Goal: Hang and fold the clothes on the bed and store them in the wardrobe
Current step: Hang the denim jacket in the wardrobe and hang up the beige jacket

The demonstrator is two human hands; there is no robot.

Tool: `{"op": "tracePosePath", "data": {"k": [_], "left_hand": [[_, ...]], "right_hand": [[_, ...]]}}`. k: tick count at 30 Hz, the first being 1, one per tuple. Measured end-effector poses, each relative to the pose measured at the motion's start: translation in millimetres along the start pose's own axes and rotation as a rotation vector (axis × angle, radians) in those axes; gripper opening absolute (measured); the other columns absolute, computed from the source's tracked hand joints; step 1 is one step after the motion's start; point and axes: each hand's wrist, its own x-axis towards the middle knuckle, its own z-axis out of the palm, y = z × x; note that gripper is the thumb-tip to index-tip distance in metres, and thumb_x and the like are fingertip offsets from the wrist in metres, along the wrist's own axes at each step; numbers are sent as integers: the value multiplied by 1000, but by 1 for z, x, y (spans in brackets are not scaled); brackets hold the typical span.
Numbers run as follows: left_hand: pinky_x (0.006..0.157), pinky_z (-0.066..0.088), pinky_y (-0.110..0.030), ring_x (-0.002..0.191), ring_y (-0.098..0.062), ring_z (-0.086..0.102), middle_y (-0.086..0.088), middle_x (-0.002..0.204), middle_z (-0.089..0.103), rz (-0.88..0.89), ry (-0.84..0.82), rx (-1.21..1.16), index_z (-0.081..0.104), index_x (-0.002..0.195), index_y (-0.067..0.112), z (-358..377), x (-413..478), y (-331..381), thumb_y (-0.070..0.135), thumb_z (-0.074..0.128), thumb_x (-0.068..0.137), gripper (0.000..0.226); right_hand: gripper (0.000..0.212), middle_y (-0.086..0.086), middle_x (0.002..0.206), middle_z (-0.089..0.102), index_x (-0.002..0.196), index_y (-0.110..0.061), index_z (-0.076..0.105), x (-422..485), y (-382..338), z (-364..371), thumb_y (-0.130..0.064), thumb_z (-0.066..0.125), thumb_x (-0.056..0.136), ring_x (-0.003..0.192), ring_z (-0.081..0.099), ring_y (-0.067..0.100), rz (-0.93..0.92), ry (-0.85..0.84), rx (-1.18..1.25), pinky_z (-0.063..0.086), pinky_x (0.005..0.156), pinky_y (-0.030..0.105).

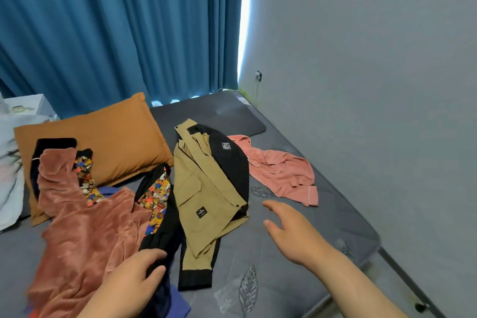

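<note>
1. a rust velvet top (85, 235) lies on the bed (296, 279), partly over an orange pillow (103, 142).
2. the left hand (131, 279) grips the black edge of a patterned garment (157, 196).
3. a khaki-and-black jacket (206, 188) lies mid-bed.
4. the right hand (286, 227) is spread, holding nothing, near a pink shirt (281, 170).

Blue curtains (103, 33), grey wall (361, 59), daylight gap (245, 20)

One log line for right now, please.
left hand: grips black patterned garment | right hand: open, over bed, beside khaki-black jacket | pink shirt: untouched, unfolded
</note>
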Motion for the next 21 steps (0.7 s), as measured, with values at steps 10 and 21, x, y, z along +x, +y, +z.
{"op": "tracePosePath", "data": {"k": [10,21], "left_hand": [[106,36,-21,124,0,45,18,133,52,98,-139,69,52,132,34,38,83,92,38,48,96,36],[101,33,-19,125,-3,44,15,136,50,171,-252,29,51,133,33,77,172,129,38,47,97,36]], "right_hand": [[46,-10,144,46,142,-31,42,-1,84,-40,-34,50,97,129,45,9,203,68,86,39,107,29],[51,-3,148,43,146,-24,38,33,118,-38,-32,50,97,136,40,11,312,40,33,28,110,22]]}}
